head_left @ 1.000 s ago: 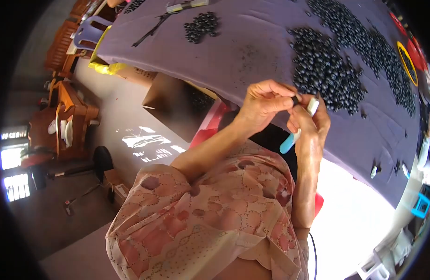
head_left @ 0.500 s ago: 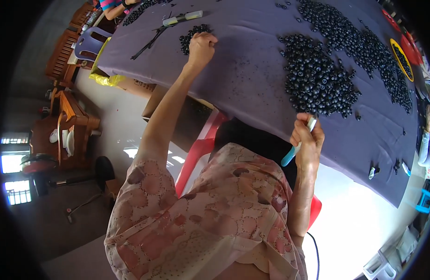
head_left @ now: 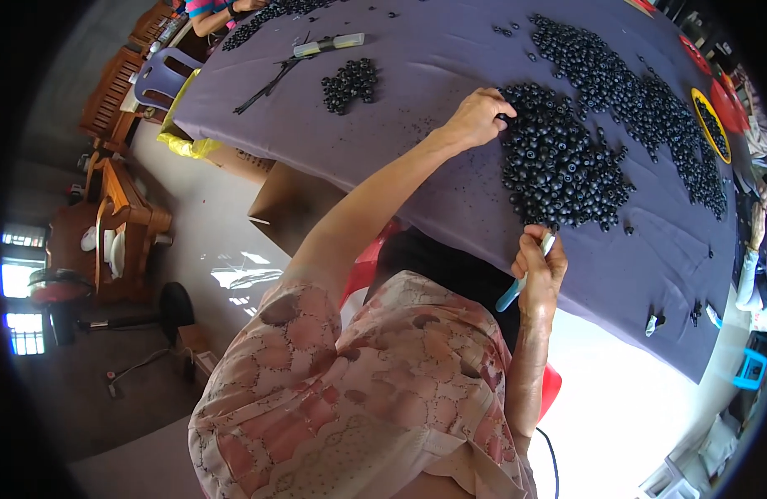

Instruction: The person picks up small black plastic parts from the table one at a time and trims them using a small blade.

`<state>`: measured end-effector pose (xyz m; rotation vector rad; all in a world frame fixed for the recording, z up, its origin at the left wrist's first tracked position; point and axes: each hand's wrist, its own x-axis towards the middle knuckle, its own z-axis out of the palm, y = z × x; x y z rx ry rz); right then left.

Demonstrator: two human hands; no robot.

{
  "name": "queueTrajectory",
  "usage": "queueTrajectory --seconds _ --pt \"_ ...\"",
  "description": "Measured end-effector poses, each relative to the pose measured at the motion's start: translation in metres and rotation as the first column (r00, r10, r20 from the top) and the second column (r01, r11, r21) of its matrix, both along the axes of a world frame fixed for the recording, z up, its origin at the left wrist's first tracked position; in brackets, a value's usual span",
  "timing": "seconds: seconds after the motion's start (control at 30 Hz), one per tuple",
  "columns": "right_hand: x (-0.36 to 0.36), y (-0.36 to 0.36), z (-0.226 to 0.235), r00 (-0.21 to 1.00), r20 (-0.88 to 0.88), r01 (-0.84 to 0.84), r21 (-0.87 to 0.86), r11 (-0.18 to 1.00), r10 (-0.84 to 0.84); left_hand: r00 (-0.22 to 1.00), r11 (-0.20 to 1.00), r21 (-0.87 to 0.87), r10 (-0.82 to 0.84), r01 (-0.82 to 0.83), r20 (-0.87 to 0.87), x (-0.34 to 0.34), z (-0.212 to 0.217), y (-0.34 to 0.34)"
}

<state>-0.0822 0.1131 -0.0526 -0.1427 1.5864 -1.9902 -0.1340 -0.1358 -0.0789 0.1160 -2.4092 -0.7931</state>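
A large pile of small, shiny black round pieces with pale ring marks (head_left: 562,162) lies on the purple-grey cloth in front of me. At its left edge my left hand (head_left: 481,116) pinches one black piece (head_left: 505,118) between thumb and fingertips. My right hand (head_left: 540,264), at the pile's near edge, is closed around a slim tool with a white and teal handle (head_left: 510,295). The tool's dark tip points toward the pile; its exact form is too small to make out. A smaller heap of black pieces (head_left: 350,85) lies farther left.
Beyond the small heap lie a clear tube (head_left: 328,45) and thin dark sticks (head_left: 267,90). More black pieces (head_left: 600,66) spread to the far right, beside a yellow-rimmed basket (head_left: 710,125). Other people's hands (head_left: 249,5) show at the table's far left and right edge.
My left hand has moved right, from the small heap to the left edge of the large pile. The right hand keeps hold of the tool near the pile's near edge.
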Motion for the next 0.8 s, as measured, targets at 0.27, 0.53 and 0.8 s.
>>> queueTrajectory --seconds 0.27,0.53,0.8 --pt "-0.002 -0.001 -0.003 0.999 -0.033 0.023 0.081 0.996 -0.021 0.996 0.52 0.849 -0.052 0.087 -0.071 0.021 0.024 0.025" --pt "0.002 0.003 0.039 0.926 -0.373 0.044 -0.06 0.997 -0.064 0.84 -0.261 0.896 -0.327 0.36 -0.433 0.081 0.062 0.111" --pt "0.02 0.015 0.057 0.835 -0.522 0.132 -0.114 0.985 -0.173 0.829 -0.331 0.862 -0.289 0.384 -0.479 0.095 0.069 0.132"
